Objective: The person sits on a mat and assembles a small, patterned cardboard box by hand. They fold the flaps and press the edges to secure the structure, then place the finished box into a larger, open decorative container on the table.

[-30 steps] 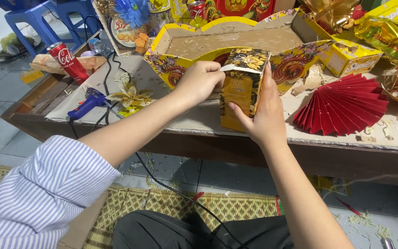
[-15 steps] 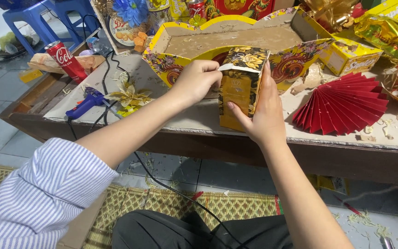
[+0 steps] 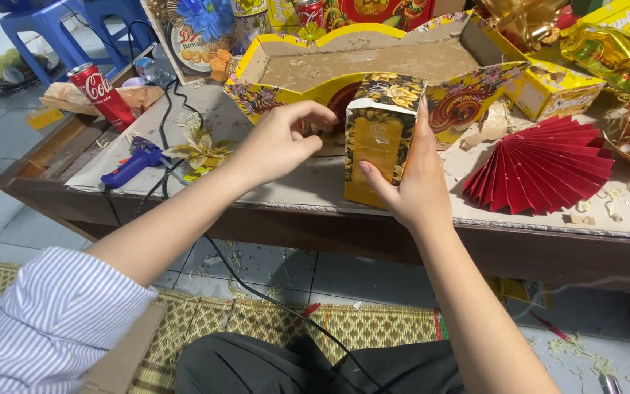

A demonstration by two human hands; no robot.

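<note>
While the right hand [image 3: 413, 186] clasps a gold floral box [image 3: 379, 138] upright near the table's [image 3: 293, 186] front edge, its fingers wrapped around the side, the left hand [image 3: 278, 142] hovers just left of the box, fingertips pinched together on nothing visible. Behind the box lies a yellow cardboard tray [image 3: 373, 66]; a red paper fan [image 3: 541, 171] rests to its right. Holding the box square and upright seems key.

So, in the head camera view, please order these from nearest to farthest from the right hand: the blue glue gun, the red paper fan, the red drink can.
Measured from the right hand, which holds the tall gold packet:
1. Red paper fan, just to its right on the table.
2. Blue glue gun, far to the left, beyond the left hand.
3. Red drink can, at the far left corner.
</note>
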